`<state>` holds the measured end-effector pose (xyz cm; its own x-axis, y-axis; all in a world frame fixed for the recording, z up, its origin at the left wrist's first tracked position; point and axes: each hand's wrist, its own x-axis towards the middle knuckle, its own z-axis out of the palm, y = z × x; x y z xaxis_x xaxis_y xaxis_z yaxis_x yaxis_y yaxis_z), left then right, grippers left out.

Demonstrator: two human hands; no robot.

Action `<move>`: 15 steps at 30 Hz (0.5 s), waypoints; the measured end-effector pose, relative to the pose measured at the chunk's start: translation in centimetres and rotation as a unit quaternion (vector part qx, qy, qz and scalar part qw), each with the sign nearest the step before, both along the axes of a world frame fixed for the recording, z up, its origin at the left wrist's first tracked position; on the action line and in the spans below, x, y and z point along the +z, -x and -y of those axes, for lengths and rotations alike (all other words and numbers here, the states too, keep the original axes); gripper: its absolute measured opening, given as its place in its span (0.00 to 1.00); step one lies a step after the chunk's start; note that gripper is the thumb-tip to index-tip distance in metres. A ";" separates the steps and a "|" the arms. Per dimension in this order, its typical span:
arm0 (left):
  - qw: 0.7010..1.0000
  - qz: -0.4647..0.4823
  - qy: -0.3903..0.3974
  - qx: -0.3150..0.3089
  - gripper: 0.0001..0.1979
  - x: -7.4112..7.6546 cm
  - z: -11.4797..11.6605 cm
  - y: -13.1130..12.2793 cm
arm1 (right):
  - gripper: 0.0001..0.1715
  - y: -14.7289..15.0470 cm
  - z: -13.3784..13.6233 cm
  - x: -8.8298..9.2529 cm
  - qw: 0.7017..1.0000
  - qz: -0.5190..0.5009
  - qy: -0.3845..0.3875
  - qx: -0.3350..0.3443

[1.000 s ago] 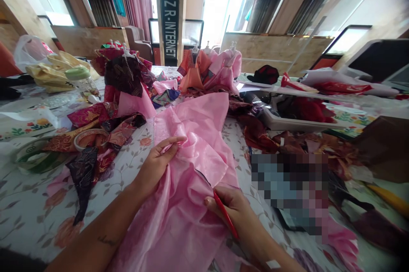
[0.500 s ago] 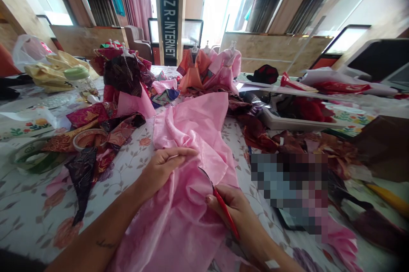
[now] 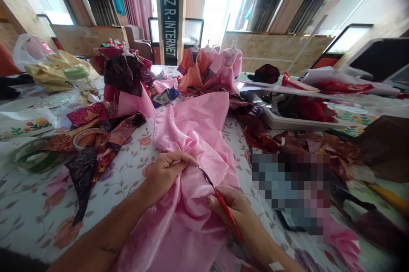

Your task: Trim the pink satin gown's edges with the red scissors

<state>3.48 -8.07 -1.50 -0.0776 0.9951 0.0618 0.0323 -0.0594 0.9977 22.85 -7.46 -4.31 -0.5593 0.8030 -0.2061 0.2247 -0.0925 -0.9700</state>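
Note:
A large piece of shiny pink satin cloth [image 3: 191, 238] lies in folds in front of me and over the table. My left hand [image 3: 169, 172] pinches a gathered bit of it between thumb and forefinger. In my right hand [image 3: 233, 208] is a pair of red-handled thread snips [image 3: 227, 212]. Their thin dark blades point up and left, with the tips close to my left fingertips and against the cloth. The palm of my right hand and part of the handle are hidden.
Several small dressed forms [image 3: 226, 65] stand at the back. Patterned scraps and tape rolls [image 3: 91, 138] lie left, by a lidded jar [image 3: 83, 82]. To the right are a white tray [image 3: 287, 124], brown scraps [image 3: 319, 144] and a blurred-out patch. Floral cloth [image 3: 134, 153] covers the table.
My left forefinger has bent and closed down onto the cloth, where it was stretched out before. The snips' blades show slightly apart now. The cloth has barely shifted.

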 end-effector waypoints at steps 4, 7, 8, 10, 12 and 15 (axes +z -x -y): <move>0.993 0.095 0.059 -0.025 0.07 -0.2 0.2 -0.1 | 0.28 0.2 0.3 0.2 0.999 -0.026 0.043 -0.007; 0.986 0.147 0.076 -0.011 0.07 -0.4 0.2 -0.1 | 0.29 0.3 0.4 0.4 0.998 -0.025 0.060 -0.014; 0.985 0.156 0.076 -0.004 0.06 -0.5 0.1 -0.1 | 0.29 0.3 0.5 0.4 0.997 -0.025 0.064 -0.017; 0.984 0.161 0.078 -0.001 0.07 -0.6 0.1 -0.2 | 0.30 0.4 0.5 0.5 0.997 -0.031 0.070 -0.020; 0.986 0.147 0.080 -0.004 0.09 -0.5 0.1 -0.2 | 0.30 0.4 0.6 0.5 0.996 -0.038 0.072 -0.021; 0.994 0.087 0.066 0.010 0.11 -0.3 0.2 -0.2 | 0.29 0.3 0.6 0.5 0.996 -0.045 0.071 -0.018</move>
<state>3.69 -8.26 -1.79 -0.0954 0.9917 -0.0858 -0.1422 0.0717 0.9872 22.53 -8.01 -3.84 -0.5521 0.7890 -0.2695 0.1315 -0.2368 -0.9626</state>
